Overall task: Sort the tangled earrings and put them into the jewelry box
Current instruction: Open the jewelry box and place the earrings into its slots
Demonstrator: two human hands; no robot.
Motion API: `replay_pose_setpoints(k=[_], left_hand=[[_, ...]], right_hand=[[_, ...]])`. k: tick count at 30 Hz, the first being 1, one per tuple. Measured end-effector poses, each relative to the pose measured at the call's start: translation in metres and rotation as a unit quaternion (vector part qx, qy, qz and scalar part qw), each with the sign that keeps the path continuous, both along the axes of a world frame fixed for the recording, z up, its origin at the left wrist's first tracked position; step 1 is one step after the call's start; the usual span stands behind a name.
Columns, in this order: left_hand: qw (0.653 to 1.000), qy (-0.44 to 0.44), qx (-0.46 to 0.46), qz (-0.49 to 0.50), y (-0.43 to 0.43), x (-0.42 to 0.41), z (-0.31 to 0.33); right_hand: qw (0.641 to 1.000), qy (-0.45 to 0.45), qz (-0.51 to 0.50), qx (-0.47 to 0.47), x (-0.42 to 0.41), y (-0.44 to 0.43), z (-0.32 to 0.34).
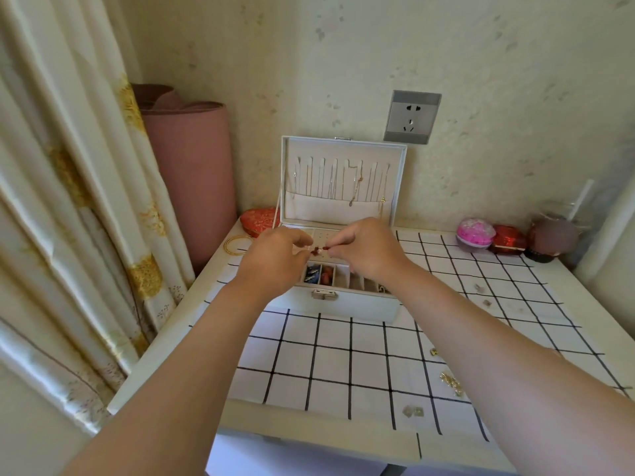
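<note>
Head view: left hand and right hand each pinch an end of a small red beaded earring above the open white leatherette jewelry box; likely placing step, next needs seating it in the perforated earring panel

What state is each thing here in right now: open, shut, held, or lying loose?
Jewelry box: open, lid upright against the wall.
Box clasp: undone.
Necklaces: hanging inside the lid.
Small red earring: pinched between both hands above the box.
Left hand: fingertips closed on the earring.
Right hand: fingertips closed on the earring.
Loose earrings: lying on the checked cloth, unsorted.
Wall socket: nothing plugged in.
</note>
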State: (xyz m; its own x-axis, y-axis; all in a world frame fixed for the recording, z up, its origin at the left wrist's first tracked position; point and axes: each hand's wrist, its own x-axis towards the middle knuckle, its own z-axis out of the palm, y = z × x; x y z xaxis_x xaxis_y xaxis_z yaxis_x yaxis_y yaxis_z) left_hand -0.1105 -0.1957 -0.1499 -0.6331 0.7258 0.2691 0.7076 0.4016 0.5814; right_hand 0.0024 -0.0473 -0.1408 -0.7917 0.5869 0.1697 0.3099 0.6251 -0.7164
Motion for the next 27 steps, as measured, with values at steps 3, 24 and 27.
replay_pose_setpoints(k=[3,24,27], left_hand=[[0.997,0.051,-0.052,-0.027,0.001,-0.007,-0.010],[0.990,0.084,-0.077,-0.086,0.010,-0.012,-0.021],[0.990,0.082,-0.082,-0.078,0.010,-0.009,-0.017]], right_hand=[[0.998,-0.024,-0.013,0.058,-0.008,0.000,-0.014],[0.984,-0.073,0.073,0.146,-0.009,0.007,-0.012],[0.987,-0.065,0.083,0.118,-0.004,0.007,-0.008]])
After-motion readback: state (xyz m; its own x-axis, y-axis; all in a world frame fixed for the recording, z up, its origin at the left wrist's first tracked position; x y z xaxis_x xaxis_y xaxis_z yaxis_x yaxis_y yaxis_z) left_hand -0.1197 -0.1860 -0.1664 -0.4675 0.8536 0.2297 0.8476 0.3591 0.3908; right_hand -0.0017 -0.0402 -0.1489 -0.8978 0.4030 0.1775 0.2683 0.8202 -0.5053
